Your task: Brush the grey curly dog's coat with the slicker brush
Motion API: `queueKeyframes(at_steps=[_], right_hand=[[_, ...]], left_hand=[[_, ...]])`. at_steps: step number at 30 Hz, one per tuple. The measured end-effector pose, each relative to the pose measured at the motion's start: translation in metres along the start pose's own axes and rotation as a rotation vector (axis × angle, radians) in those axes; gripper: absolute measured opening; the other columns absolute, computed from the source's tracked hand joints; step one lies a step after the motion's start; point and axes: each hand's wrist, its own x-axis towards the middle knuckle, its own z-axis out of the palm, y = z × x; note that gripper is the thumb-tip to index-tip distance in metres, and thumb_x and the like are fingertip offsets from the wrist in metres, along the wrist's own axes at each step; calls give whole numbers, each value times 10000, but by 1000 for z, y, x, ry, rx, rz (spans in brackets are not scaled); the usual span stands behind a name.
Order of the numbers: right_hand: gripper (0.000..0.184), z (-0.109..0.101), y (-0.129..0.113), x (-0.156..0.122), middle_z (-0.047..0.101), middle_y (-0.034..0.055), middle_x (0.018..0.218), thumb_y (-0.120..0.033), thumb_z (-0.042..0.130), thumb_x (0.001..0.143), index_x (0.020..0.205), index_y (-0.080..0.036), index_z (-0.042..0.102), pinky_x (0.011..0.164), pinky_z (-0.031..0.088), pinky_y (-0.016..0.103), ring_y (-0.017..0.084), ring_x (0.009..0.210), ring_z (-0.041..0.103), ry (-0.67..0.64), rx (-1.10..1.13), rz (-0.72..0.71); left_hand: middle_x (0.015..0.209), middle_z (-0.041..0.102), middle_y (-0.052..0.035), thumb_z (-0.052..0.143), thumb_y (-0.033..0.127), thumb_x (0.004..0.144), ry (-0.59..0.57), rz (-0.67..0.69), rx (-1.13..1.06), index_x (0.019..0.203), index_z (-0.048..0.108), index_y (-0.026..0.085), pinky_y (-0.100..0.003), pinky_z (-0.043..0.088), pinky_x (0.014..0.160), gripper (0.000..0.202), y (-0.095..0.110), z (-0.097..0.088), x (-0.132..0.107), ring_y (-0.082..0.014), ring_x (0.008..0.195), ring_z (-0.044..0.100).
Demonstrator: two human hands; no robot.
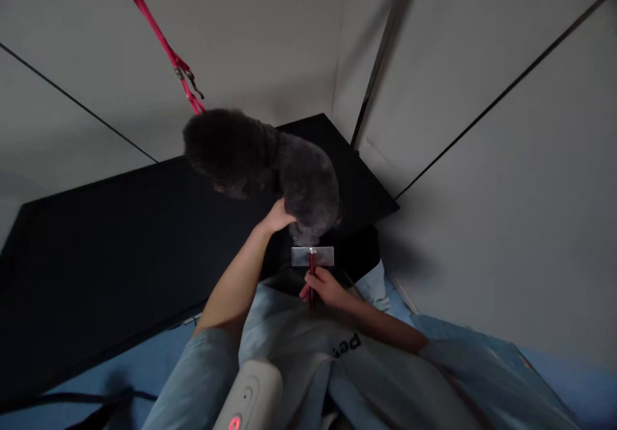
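My right hand (pixel 328 286) is closed around the red handle of a brush (pixel 312 259), thumb laid along it and fingers curled beneath. The brush's flat, rectangular head stands beyond my grip, just below the hindquarters of a dark grey furry animal (pixel 308 182); whether it touches the coat I cannot tell.

My left hand (pixel 278 216) is against the animal's near side, toward its rear. The thumb lies on the fur — the fingers are hidden behind the body, so how far they close cannot be determined.

The animal is on a black table (pixel 120 243), near its far corner, head end to the left and rear toward me. A pink strap (pixel 150 22) with a metal clip (pixel 180 72) runs from the upper left down to the head end. My light blue garment (pixel 284 327) bears dark lettering, partly lost in folds.
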Motion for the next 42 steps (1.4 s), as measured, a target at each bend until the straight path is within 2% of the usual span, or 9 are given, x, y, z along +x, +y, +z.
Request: queueKeyframes(at_steps=[5,11,17,21,26,28,32,37,42], right_hand=[[250,-3,-24,-1,667,28,792,-433,548,847,872,-196,473,578,500,254,126,645,622,151,-89,-356],[199,10,9,-24,630,21,635,-364,510,874,754,-214,460,467,455,265,148,524,590,68,-144,-61],[207,1,-8,-30,668,34,808,-397,516,881,880,-195,469,616,502,247,129,706,634,240,-147,-249],[270,3,1,-41,639,13,665,-443,515,869,810,-187,451,483,457,214,112,536,590,59,-102,-12],[308,6,-7,-56,641,-12,661,-490,541,841,872,-203,435,484,468,213,125,563,605,78,-12,-179],[311,6,-8,-61,623,-23,611,-498,529,844,836,-208,417,471,453,212,119,523,583,19,-4,-120],[281,2,-6,-78,583,-51,543,-479,496,869,888,-203,446,407,376,202,97,413,499,-174,-41,2],[295,-12,-8,-89,534,-69,499,-490,426,899,904,-196,436,406,347,190,86,399,460,-15,4,-198],[312,-17,-14,-103,525,-74,518,-482,511,861,927,-177,504,360,306,176,65,363,428,-291,-60,64]], left_hand=[[1151,661,-155,743,391,585,-70,-88,-42,1092,628,88,-456,429,1001,602,7,20,8,-335,1127,571],[1244,621,-144,699,423,632,-117,-220,-178,1155,618,125,-422,436,1004,607,9,39,-5,-319,1180,546],[894,730,-93,694,316,620,-15,-464,-516,1028,653,121,-363,538,796,454,25,59,-16,-250,844,679],[826,725,-93,640,437,713,19,-598,-761,931,666,135,-340,542,754,373,36,67,-28,-228,786,683],[723,692,-88,559,600,766,-18,-752,-865,891,652,132,-336,526,663,493,46,70,-44,-214,649,656],[663,661,-56,554,610,772,19,-791,-901,888,631,141,-325,517,615,489,51,72,-50,-178,546,609],[635,609,-27,511,622,809,43,-686,-1123,820,590,162,-300,526,642,467,59,81,-62,-138,550,575],[639,560,-21,470,568,868,109,-429,-1312,760,572,188,-278,516,729,408,63,93,-68,-146,701,592],[669,541,-21,445,643,840,173,-315,-1130,779,568,214,-237,483,686,450,68,98,-69,-141,761,570]])
